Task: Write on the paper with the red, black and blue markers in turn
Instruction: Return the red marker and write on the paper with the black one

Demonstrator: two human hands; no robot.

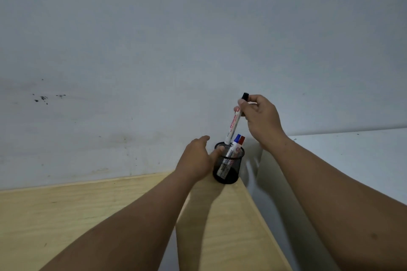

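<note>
Above the mesh cup [228,166], my right hand [262,116] pinches the black marker [234,123]. My left hand [196,158] steadies the cup, grip loosely open against its rim.

Paper not visible; black marker [234,122] print unreadable; forearms cut off.

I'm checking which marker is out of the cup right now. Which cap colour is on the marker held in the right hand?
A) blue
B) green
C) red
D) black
D: the right hand grips the black-capped marker above the mesh cup, while the blue marker and red marker stand inside.
</note>
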